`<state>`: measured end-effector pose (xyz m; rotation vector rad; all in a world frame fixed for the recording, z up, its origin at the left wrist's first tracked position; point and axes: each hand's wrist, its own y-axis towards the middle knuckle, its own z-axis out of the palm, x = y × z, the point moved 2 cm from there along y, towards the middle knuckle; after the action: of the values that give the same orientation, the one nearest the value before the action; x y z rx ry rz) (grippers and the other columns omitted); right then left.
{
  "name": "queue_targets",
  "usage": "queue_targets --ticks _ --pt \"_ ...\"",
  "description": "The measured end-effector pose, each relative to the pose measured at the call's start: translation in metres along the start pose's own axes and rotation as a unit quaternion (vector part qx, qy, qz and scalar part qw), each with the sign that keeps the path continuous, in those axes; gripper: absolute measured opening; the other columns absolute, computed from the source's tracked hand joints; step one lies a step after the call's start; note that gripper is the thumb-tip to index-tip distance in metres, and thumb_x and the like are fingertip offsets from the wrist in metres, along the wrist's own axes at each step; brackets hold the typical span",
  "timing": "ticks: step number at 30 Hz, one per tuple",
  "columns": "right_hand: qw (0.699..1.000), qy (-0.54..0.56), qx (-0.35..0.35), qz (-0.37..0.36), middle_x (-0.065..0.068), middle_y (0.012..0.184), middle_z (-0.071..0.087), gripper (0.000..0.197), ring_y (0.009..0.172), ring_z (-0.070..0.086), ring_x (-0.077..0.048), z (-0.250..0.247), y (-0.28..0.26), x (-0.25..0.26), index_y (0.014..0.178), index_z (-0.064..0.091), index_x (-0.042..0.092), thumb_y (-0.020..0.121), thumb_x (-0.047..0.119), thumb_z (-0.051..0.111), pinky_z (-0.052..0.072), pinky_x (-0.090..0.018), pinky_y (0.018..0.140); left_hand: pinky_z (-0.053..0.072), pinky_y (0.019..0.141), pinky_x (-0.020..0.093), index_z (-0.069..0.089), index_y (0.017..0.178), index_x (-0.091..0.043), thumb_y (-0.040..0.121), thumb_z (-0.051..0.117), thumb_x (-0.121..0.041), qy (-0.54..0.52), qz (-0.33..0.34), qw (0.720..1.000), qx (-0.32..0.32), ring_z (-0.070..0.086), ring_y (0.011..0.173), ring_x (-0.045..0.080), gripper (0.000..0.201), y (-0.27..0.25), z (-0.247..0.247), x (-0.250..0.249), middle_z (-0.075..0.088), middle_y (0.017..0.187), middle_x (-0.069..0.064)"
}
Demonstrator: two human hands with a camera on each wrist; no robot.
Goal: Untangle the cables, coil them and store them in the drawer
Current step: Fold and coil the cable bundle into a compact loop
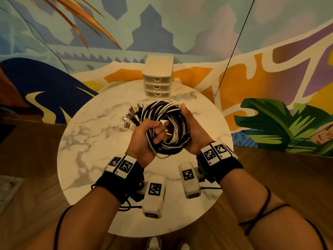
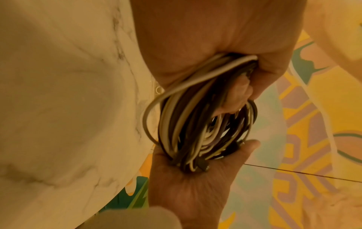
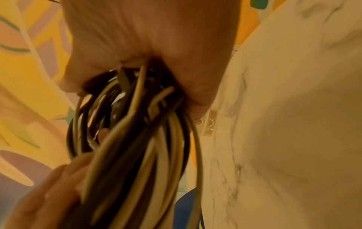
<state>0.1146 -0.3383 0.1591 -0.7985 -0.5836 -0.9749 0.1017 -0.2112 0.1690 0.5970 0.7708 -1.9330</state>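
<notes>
- Both hands hold one coiled bundle of black, white and purple cables (image 1: pixel 167 127) above the round marble counter (image 1: pixel 90 141): left hand (image 1: pixel 142 139) fisted round it, right hand (image 1: pixel 191 130) cupping it.
- Risk: loose plug ends (image 1: pixel 131 116) may snag; the small white plastic drawer unit (image 1: pixel 158 78) looks shut.

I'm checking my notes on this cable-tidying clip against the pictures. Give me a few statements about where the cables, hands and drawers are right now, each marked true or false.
1. Both hands hold the cable bundle. True: the left hand and right hand grip it from either side.
2. The bundle lies flat on the table. False: it is held up above the marble top.
3. The drawer unit has all three drawers closed. True.
4. The cables are all white. False: black, white and purple ones are mixed.
5. The plug ends stick out on the left side of the bundle. True.
</notes>
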Motion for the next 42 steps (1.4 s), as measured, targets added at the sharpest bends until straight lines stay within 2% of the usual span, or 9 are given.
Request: queue_targets --ticks 6,14,18,21,28,31,34,37,42 --pt "0.998 -0.006 -0.056 0.010 -0.004 0.062 0.058 0.049 0.053 0.058 -0.016 -0.002 0.009 -0.002 0.085 0.063 0.009 0.079 0.057 0.055 0.052 -0.025 0.056 0.039 0.054 0.023 0.037 0.054 -0.014 0.073 0.050 -0.014 -0.007 0.006 0.999 -0.033 0.030 0.043 0.011 0.022 0.001 0.001 0.003 0.032 0.051 -0.001" --pt "0.993 0.008 -0.110 0.030 -0.003 0.054 0.053 0.047 0.044 0.052 -0.013 -0.003 0.009 -0.004 0.086 0.062 0.007 0.088 0.053 0.053 0.049 -0.021 0.047 0.046 0.054 0.023 0.047 0.060 -0.010 0.086 0.046 -0.018 0.040 -0.029 0.996 -0.070 0.044 0.050 0.016 0.028 0.003 -0.005 0.008 0.044 0.051 0.002" --pt "0.996 0.016 -0.073 0.057 -0.008 0.067 0.049 0.056 0.046 0.051 -0.015 -0.001 0.007 -0.003 0.101 0.054 0.005 0.082 0.057 0.058 0.047 -0.024 0.047 0.053 0.058 0.024 0.058 0.067 -0.006 0.088 0.048 -0.017 0.042 -0.032 0.996 -0.074 0.062 0.057 0.017 0.025 0.002 -0.006 0.011 0.060 0.059 0.005" --pt "0.996 0.049 -0.032 0.074 -0.007 0.062 0.055 0.051 0.043 0.052 -0.012 -0.002 0.004 -0.002 0.095 0.053 0.004 0.088 0.054 0.047 0.046 -0.022 0.043 0.056 0.061 0.027 0.063 0.074 -0.005 0.088 0.049 -0.018 0.068 -0.038 0.995 -0.069 0.069 0.068 0.020 0.023 0.002 -0.005 0.011 0.068 0.071 0.011" --pt "0.997 0.029 -0.047 0.054 -0.004 0.053 0.064 0.046 0.043 0.061 -0.012 -0.002 -0.006 0.003 0.093 0.057 0.006 0.096 0.047 0.037 0.048 -0.019 0.043 0.057 0.075 0.036 0.067 0.085 -0.008 0.087 0.051 -0.019 0.098 -0.050 0.991 -0.075 0.065 0.086 0.029 0.020 0.005 -0.010 0.016 0.069 0.085 0.016" --pt "0.996 0.015 -0.054 0.062 -0.006 0.062 0.067 0.048 0.049 0.064 -0.014 -0.003 -0.005 0.003 0.101 0.059 0.006 0.095 0.050 0.040 0.052 -0.022 0.047 0.056 0.070 0.032 0.066 0.084 -0.007 0.087 0.052 -0.017 0.102 -0.045 0.990 -0.085 0.067 0.072 0.024 0.018 0.007 -0.014 0.018 0.070 0.077 0.012" --pt "0.996 0.022 -0.069 0.060 -0.005 0.057 0.062 0.051 0.045 0.058 -0.013 -0.008 -0.003 -0.001 0.080 0.069 0.006 0.093 0.049 0.044 0.054 -0.022 0.049 0.054 0.067 0.032 0.065 0.085 -0.008 0.085 0.054 -0.016 0.104 -0.037 0.989 -0.103 0.064 0.061 0.020 0.013 0.008 -0.018 0.021 0.067 0.067 0.008" --pt "0.996 0.032 -0.054 0.059 -0.001 0.046 0.057 0.063 0.039 0.053 -0.010 -0.012 -0.003 -0.004 0.051 0.069 0.012 0.095 0.046 0.039 0.048 -0.019 0.045 0.056 0.069 0.032 0.068 0.098 -0.008 0.085 0.056 -0.012 0.108 -0.020 0.987 -0.117 0.068 0.072 0.023 0.019 0.007 -0.021 0.024 0.072 0.082 0.011" --pt "0.995 -0.001 -0.068 0.076 -0.004 0.057 0.065 0.055 0.050 0.061 -0.015 -0.012 -0.003 0.000 0.065 0.073 0.012 0.093 0.047 0.042 0.051 -0.021 0.054 0.054 0.076 0.036 0.072 0.093 -0.009 0.085 0.055 -0.013 0.103 -0.016 0.986 -0.130 0.064 0.079 0.025 0.020 0.005 -0.021 0.028 0.069 0.089 0.013"
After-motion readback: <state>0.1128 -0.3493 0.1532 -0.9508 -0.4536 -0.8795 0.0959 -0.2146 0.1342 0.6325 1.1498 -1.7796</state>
